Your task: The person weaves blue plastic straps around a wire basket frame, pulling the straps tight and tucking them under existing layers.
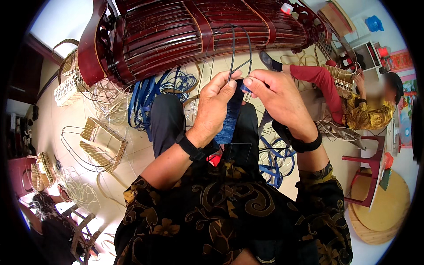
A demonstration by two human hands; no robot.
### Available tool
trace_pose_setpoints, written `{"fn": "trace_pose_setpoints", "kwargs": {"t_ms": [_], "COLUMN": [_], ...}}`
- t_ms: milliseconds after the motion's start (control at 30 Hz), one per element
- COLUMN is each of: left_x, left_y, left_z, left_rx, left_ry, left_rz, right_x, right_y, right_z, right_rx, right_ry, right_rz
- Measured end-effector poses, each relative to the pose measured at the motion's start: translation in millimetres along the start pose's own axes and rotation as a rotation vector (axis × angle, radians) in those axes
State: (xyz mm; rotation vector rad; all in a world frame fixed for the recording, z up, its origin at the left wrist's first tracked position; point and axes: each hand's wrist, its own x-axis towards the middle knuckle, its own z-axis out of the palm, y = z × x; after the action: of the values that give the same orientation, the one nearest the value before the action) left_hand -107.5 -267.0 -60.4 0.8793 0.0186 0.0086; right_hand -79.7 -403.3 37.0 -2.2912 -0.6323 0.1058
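My left hand (210, 106) is closed round the upper part of a dark frame of thin black loops (233, 46), thumb on top and fingers curled behind. Below that grip, a blue woven band (227, 123) hangs down between my knees. Close beside it, the thumb and fingers of my right hand (282, 99) pinch a narrow blue strip (245, 88) against the frame. The loops stick up beyond both hands, toward the bench. Part of the band is hidden by my left hand.
A dark red slatted wooden bench (163, 39) stands ahead. Blue strips (148, 99) lie heaped on the floor by my left knee, and a pale woven basket frame (104, 145) sits farther left. A co-worker (369, 110) at right handles a basket (339, 79); another person (48, 221) is at lower left.
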Motion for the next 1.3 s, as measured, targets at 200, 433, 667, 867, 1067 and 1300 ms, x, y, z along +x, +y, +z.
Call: {"fn": "trace_pose_setpoints", "kwargs": {"t_ms": [200,433,667,867,1067,1300], "left_x": [2.0,11.6,24.9,44.1,70.4,104.5], "left_y": [-1.2,0.6,21.7,39.6,44.3,24.7], "left_z": [-10.9,-14.1,-25.5,-39.5,-58.1,-69.6], "left_rx": [-0.051,-0.019,0.191,0.107,0.063,0.329], "left_ry": [-0.072,-0.118,-0.197,-0.375,-0.584,-0.782], "left_rz": [-0.037,-0.021,-0.131,-0.272,-0.408,-0.200], "right_x": [17.6,22.8,29.7,36.0,42.2,39.9], "right_y": [5.8,2.7,4.0,8.9,10.1,3.3], "right_z": [13.6,22.7,27.0,23.4,13.8,18.2], "right_rx": [0.093,-0.111,-0.363,-0.334,0.153,0.140], "right_ry": [-0.001,0.042,0.043,-0.046,-0.205,-0.225], "right_rz": [0.116,0.098,0.062,0.076,0.396,0.447]}}
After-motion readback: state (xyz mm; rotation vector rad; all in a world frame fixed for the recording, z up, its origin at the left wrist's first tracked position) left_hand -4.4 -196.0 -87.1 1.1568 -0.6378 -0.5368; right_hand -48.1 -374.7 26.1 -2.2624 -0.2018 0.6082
